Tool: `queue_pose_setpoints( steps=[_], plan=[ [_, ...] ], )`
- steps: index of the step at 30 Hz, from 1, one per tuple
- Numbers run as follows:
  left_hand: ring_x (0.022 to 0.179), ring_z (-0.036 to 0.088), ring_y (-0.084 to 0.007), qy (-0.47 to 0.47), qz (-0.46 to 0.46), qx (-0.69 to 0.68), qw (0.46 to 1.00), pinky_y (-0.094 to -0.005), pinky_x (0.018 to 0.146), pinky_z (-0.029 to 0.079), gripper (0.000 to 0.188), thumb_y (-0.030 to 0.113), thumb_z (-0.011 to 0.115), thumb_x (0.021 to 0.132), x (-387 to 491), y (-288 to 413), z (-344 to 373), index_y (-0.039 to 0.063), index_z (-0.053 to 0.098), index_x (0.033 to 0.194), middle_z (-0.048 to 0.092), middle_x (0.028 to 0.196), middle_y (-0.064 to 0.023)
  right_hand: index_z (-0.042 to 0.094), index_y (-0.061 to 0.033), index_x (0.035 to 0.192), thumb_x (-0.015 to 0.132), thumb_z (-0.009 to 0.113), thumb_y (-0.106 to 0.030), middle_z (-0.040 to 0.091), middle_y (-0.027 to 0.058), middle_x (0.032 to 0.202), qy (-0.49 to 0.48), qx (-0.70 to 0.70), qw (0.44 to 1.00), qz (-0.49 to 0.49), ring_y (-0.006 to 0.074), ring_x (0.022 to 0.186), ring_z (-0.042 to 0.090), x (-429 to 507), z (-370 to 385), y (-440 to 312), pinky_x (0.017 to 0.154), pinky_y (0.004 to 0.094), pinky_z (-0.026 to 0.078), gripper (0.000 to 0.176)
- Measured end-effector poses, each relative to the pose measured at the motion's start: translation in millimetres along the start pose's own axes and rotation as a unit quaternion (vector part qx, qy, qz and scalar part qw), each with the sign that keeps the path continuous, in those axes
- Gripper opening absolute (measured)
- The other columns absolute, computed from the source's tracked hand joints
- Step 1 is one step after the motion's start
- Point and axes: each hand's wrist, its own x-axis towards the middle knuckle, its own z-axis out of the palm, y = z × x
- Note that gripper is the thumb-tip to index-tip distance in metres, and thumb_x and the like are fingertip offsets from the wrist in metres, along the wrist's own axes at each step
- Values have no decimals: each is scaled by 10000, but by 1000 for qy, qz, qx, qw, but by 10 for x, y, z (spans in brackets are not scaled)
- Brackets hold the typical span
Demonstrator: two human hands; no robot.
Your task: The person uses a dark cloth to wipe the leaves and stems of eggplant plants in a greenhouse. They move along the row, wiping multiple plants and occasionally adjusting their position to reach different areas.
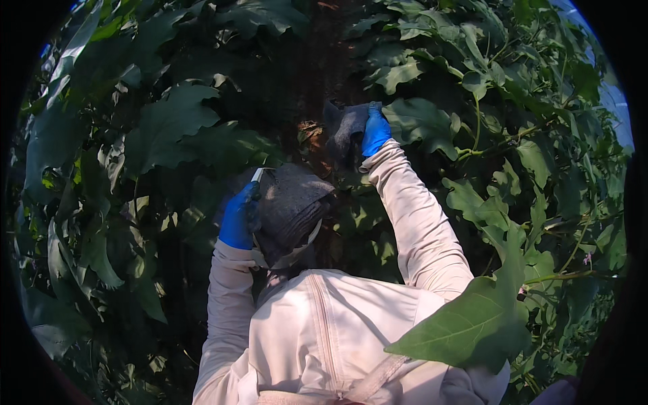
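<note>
My left hand [240, 215], in a blue glove, is closed on a slim white-tipped tool [258, 174] whose kind I cannot tell. Right beside it is a stack of dark grey felt-like cloth pieces [296, 195], low in front of my chest; whether the left hand also grips the stack is unclear. Farther forward and to the right, my right hand [375, 130], gloved in blue too, holds a single grey cloth piece [349, 124] by its right edge. That piece hangs over the soil path and is folded at its lower part.
Dense leafy plants with broad lobed leaves [172, 126] crowd both sides. A narrow strip of brown soil [324, 66] runs between them. One large leaf [466, 324] reaches over my jacket at the lower right. Green stems [511, 136] stick out on the right.
</note>
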Motion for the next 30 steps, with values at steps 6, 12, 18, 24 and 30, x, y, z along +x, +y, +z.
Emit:
queue_pose_setpoints(
  steps=[6,12,18,24,30],
  plan=[
    [367,286,-60,-96,-23,34,994,-211,366,211,224,333,571,893,1649,887,879,129,546,806,354,497,80,583,-47,1072,952,475,-413,652,78,990,-37,-29,994,-98,191,830,627,1740,234,-710,761,322,511,400],
    [373,271,-50,-79,-25,73,994,-217,365,203,223,335,537,910,3217,1972,1560,171,528,758,343,497,91,580,-17,1099,948,496,-399,634,50,964,-5,-64,989,-131,146,815,604,2926,740,-1713,725,279,495,419],
    [351,263,-68,-76,1,65,995,-229,355,188,291,336,512,926,4993,2894,2307,202,484,669,319,458,80,467,45,1237,937,516,-399,565,104,1150,-56,-33,984,-165,177,998,535,4869,661,-2471,886,311,436,539],
    [338,269,-78,28,-21,28,999,-237,334,210,213,332,546,915,6451,3936,2970,183,536,763,328,452,73,520,42,1201,931,523,-409,582,119,1149,35,-120,968,-216,195,1021,537,7100,1421,-2791,910,316,428,526],
    [334,260,-76,29,14,6,999,-238,334,195,198,318,547,903,7904,4936,3891,188,530,754,324,450,70,527,64,1174,945,495,-408,607,142,1090,-22,-61,984,-168,204,939,558,8936,2014,-3659,867,309,445,526]
  ],
)
